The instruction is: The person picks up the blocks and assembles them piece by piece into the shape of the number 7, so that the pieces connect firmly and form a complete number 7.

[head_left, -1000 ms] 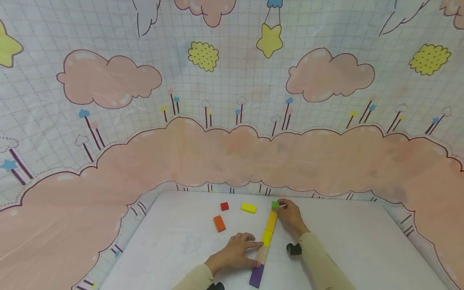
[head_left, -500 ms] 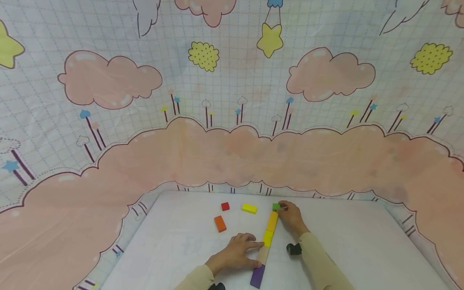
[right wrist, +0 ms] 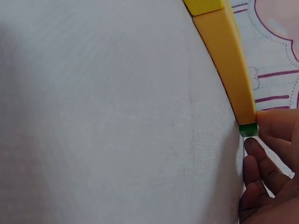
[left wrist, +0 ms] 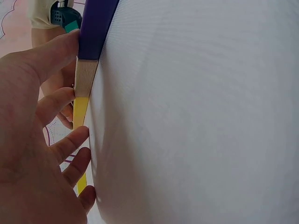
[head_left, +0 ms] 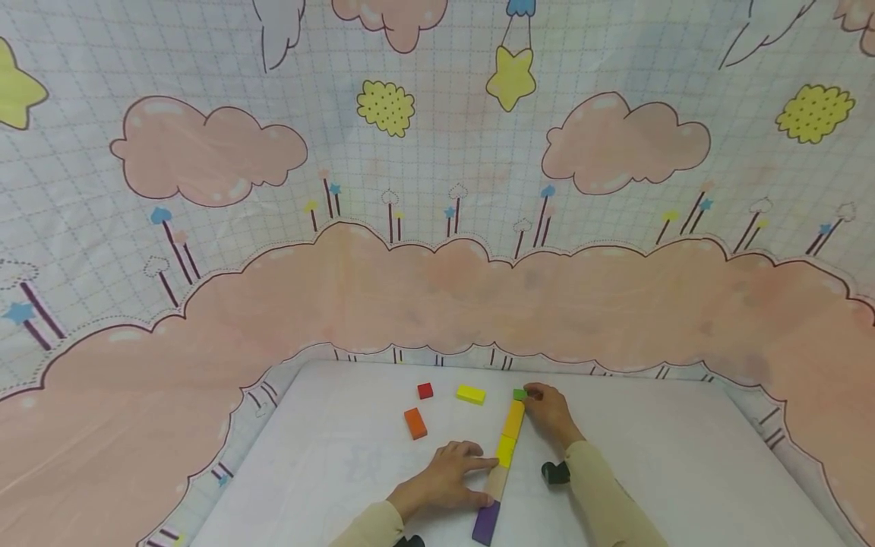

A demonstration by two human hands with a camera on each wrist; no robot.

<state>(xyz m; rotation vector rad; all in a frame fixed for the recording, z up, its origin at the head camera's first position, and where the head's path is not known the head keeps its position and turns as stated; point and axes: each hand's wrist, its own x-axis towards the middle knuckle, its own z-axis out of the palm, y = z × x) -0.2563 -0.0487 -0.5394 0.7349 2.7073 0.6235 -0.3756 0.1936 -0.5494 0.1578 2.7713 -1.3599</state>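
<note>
A straight row of blocks runs away from me in the head view: a purple block [head_left: 486,523], a bare wood block [head_left: 497,480], a yellow block [head_left: 505,450] and an orange-yellow block [head_left: 514,419]. At its far end sits a small green block [head_left: 519,395], right up against the orange-yellow one. My right hand [head_left: 549,414] pinches this green block, thumb and finger on it in the right wrist view. Alongside the near half, my left hand [head_left: 447,479] is spread, its index fingertip touching the wood and yellow blocks and its thumb by the wood-purple joint.
Left of the row lie a red block [head_left: 425,390], an orange block [head_left: 415,423] and another yellow block [head_left: 471,394]. All are on a white table [head_left: 307,456]. Behind it hangs a cloud-patterned cloth [head_left: 437,296]. A dark device [head_left: 555,472] is at the right wrist.
The right hand has brought the green block down and toward me, from just beyond the row to against its far end. The left hand has stayed in place.
</note>
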